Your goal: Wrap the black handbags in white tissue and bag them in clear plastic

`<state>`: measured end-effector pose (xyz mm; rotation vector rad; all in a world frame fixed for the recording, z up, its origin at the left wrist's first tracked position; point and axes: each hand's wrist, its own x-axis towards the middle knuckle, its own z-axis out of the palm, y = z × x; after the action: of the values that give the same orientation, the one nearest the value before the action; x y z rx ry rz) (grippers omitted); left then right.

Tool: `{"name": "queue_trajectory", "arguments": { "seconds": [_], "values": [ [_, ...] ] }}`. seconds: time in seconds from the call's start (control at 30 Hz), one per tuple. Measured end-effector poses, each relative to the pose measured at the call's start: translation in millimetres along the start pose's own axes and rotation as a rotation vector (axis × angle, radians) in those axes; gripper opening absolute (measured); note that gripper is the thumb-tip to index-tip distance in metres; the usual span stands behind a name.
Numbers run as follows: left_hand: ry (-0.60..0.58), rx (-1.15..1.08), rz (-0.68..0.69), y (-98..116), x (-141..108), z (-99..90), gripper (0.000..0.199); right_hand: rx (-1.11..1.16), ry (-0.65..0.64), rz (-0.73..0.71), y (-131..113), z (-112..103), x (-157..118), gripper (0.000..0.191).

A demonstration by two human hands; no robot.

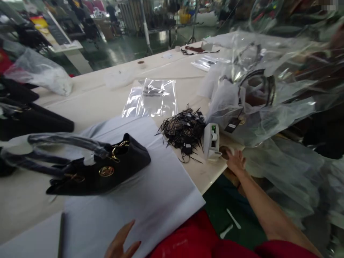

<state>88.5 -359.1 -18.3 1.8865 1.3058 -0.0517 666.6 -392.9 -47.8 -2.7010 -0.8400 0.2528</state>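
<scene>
My left hand (122, 242) is at the bottom edge, thumb and fingers apart, above a pale grey sheet (161, 179). At the table's right edge, my right hand (236, 161) has its fingers spread beside a brown tape roll (225, 152); fingertips seem to touch it. Left of that roll stands a white plastic holder (211, 141) with small green and white items inside. A heap of black hang tags (184, 129) with strings lies next to it. On the sheet lies a black handbag (107, 175) with a gold round emblem and plastic-wrapped handles.
Clear plastic sleeves (157, 96) lie farther back on the white table (107, 93). Plastic-wrapped bags (249, 93) crowd the right side. More black bags (32, 118) and a clear plastic bag (45, 70) are on the left. Another tape roll (141, 64) sits near the far edge.
</scene>
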Motion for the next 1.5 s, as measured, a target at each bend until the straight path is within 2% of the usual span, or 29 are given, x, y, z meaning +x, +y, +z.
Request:
{"name": "queue_trajectory", "arguments": {
  "seconds": [0.1,0.17,0.23,0.3,0.33,0.4,0.43,0.47,0.5,0.53,0.63,0.7,0.83,0.9,1.0,1.1,1.2,1.23,1.33,1.37,1.47,1.5],
  "values": [
    [-0.091,0.153,-0.044,23,-9,22.3,0.060,0.029,0.226,-0.152,8,-3,-16,0.031],
    [-0.152,0.207,-0.086,30,-11,28.4,0.065,0.100,0.252,-0.312,2,-1,-46,0.040],
    [-0.195,0.236,-0.122,35,-12,31.3,0.070,0.133,0.115,-0.490,-16,6,-90,0.046],
    [-0.226,0.261,-0.147,39,-12,32.5,0.076,0.098,-0.129,-0.708,-43,14,-140,0.045],
    [-0.241,0.273,-0.155,41,-13,32.7,0.079,0.092,-0.276,-0.865,-57,19,-163,0.041],
    [-0.281,0.298,-0.169,45,-13,32.3,0.084,0.101,-0.536,-1.187,-82,28,-199,0.021],
    [-0.306,0.310,-0.174,46,-13,31.7,0.087,0.100,-0.621,-1.310,-91,32,-210,0.026],
    [-0.329,0.318,-0.181,47,-13,30.9,0.089,0.088,-0.667,-1.398,-98,36,-218,0.040],
    [-0.346,0.323,-0.189,48,-13,29.9,0.090,0.062,-0.683,-1.449,-103,40,-221,0.049],
    [-0.359,0.322,-0.197,48,-13,28.8,0.092,0.028,-0.687,-1.476,-107,43,-222,0.050],
    [-0.370,0.295,-0.219,50,-14,25.0,0.093,-0.055,-0.742,-1.532,-113,47,-218,0.025],
    [-0.349,0.275,-0.209,51,-15,23.2,0.092,-0.066,-0.768,-1.537,-116,46,-214,0.018],
    [-0.234,0.257,-0.153,53,-18,21.1,0.081,0.027,-0.698,-1.439,-124,44,-211,0.023],
    [-0.175,0.259,-0.143,53,-19,19.7,0.063,0.107,-0.681,-1.355,-129,46,-209,0.024],
    [-0.103,0.270,-0.142,51,-17,14.6,0.025,0.249,-0.707,-1.191,-137,47,-203,0.019],
    [-0.064,0.274,-0.155,51,-14,5.2,0.016,0.320,-0.811,-1.008,-150,43,-197,0.011],
    [-0.046,0.258,-0.166,54,-13,-5.5,0.011,0.303,-0.939,-0.837,-164,37,-192,0.012],
    [-0.041,0.247,-0.165,56,-13,-8.1,0.015,0.300,-0.985,-0.785,-168,35,-191,0.014],
    [-0.030,0.205,-0.147,65,-10,-9.4,0.053,0.344,-1.160,-0.628,-178,32,-191,0.023],
    [-0.033,0.194,-0.136,68,-8,-7.3,0.055,0.369,-1.222,-0.583,-180,31,-192,0.026],
    [-0.058,0.197,-0.109,71,0,4.9,0.028,0.411,-1.337,-0.508,-183,30,-193,0.034],
    [-0.066,0.210,-0.102,69,3,10.1,0.026,0.414,-1.349,-0.496,-182,30,-193,0.036]
  ]
}}
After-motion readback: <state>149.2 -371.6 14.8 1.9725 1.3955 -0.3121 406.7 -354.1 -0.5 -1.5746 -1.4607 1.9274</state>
